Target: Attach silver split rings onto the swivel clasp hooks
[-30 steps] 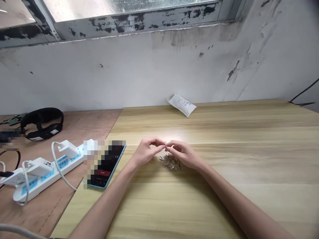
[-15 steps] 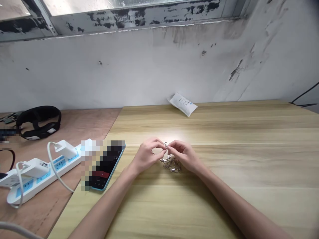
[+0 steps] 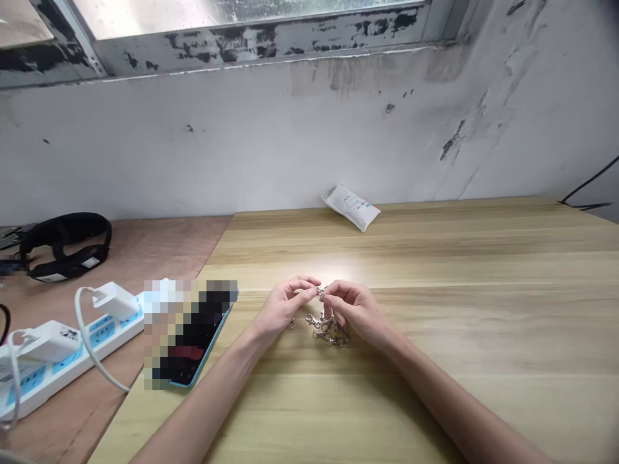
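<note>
My left hand [image 3: 286, 304] and my right hand [image 3: 354, 305] meet fingertip to fingertip over the table. Between them they pinch a small silvery metal clasp [image 3: 320, 292], which looks like a lobster clasp; its finer parts are too small to make out. Just below lies a loose pile of similar metal clasps [image 3: 329, 332], several of them with rings, partly covered by my right fingers. A single small ring-like metal piece [image 3: 292, 323] shows beside my left palm.
A white plastic packet [image 3: 353, 206] lies against the wall. On the left are a phone [image 3: 198, 341] with a blue edge, a white power strip [image 3: 99, 341] with chargers and cables, and a black headband device [image 3: 68, 248]. The wooden table [image 3: 483, 309] reaches to the right.
The view has tilted slightly, so things sit a little lower and to the left. My fingers have shifted around the clasp, and more of the pile shows below them.
</note>
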Tool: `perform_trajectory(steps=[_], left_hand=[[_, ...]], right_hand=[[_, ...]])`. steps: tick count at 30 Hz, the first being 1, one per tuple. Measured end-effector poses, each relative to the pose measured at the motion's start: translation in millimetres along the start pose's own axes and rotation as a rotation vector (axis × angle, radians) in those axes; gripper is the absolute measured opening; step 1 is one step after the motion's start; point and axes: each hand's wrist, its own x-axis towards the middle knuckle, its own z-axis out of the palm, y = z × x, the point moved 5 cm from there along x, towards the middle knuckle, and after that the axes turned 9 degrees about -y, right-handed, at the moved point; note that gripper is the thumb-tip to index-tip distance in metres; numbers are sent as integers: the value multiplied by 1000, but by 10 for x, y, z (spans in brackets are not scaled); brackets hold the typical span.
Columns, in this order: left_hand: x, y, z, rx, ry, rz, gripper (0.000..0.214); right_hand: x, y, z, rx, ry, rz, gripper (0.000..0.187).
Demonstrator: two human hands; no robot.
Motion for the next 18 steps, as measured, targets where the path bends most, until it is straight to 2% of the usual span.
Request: perform_trajectory(steps=[4, 7, 12, 18], left_hand=[[10, -46, 18, 1, -6, -17, 27], [-9, -30, 3, 152, 13, 22, 26], [-93, 161, -27, 543, 139, 192, 11], [-136, 294, 32, 813, 94, 462, 9]], right_hand=[[4, 1, 26, 26, 15, -27, 30], [8, 36, 52, 56, -12, 11, 30], [5, 33, 37, 101, 11, 57, 28], [2, -7, 26, 187, 23, 85, 23]])
